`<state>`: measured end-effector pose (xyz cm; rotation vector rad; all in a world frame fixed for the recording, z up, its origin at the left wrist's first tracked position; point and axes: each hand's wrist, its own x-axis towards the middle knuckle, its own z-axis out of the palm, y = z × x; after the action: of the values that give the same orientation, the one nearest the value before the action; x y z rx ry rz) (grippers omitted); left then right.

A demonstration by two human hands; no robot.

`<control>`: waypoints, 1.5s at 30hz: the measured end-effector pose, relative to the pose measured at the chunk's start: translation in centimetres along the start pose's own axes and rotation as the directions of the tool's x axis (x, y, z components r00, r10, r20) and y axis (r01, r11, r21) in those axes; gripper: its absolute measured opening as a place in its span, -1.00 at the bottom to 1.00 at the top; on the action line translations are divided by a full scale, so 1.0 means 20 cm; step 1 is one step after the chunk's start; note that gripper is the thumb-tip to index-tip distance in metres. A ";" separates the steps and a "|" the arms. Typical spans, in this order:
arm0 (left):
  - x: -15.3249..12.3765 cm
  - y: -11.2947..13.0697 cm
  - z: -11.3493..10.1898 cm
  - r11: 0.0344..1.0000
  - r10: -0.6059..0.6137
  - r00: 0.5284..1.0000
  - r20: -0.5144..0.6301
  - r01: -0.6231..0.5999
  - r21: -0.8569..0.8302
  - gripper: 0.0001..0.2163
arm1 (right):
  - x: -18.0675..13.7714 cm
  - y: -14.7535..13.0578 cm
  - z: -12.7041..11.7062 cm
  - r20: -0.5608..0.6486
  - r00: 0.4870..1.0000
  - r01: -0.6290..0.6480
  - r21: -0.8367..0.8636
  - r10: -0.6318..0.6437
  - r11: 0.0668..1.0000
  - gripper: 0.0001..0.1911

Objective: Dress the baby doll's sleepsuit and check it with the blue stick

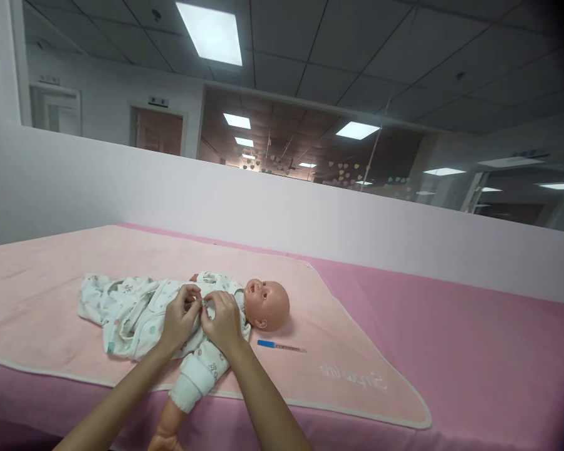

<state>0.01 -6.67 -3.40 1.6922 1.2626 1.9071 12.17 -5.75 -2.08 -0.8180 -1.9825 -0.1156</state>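
A baby doll [275, 305] lies on its back on a pale pink blanket [338, 351], its head to the right. It wears a white printed baby romper [141, 313]. At the doll's chest, my left hand [181, 316] pinches the front of the romper. Close beside it, my right hand [223, 321] also has its fingers closed on the romper's front, near what looks like a small fastener. The fingertips of both hands almost meet. One doll arm [169, 426] sticks out of its sleeve toward me, over the front edge.
A thermometer with a blue cap [282, 346] lies near the doll's head. Darker pink cloth [451, 338] covers the surface under the blanket. A low white wall [263, 213] runs behind, topped by a window [310, 150].
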 end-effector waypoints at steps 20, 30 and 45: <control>-0.01 0.01 0.00 0.999 0.038 0.999 -0.006 -0.038 0.008 -0.80 | 0.00 0.01 0.00 -0.024 0.998 -0.054 0.075 0.056 0.996 -0.85; -0.02 0.03 -0.03 0.989 0.130 0.991 -0.030 -0.128 0.071 -0.86 | -0.01 0.00 0.01 -0.114 0.993 0.036 -0.012 -0.037 0.999 -0.90; 0.01 -0.03 -0.28 0.907 0.055 0.981 0.184 -0.126 0.401 -0.89 | 0.00 -0.05 -0.03 -0.117 0.979 0.163 -0.026 -0.165 0.986 -0.85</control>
<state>-5.28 -8.40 -3.23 2.1000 1.6278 1.5756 11.95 -6.77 -1.59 -0.6426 -1.9357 -0.2714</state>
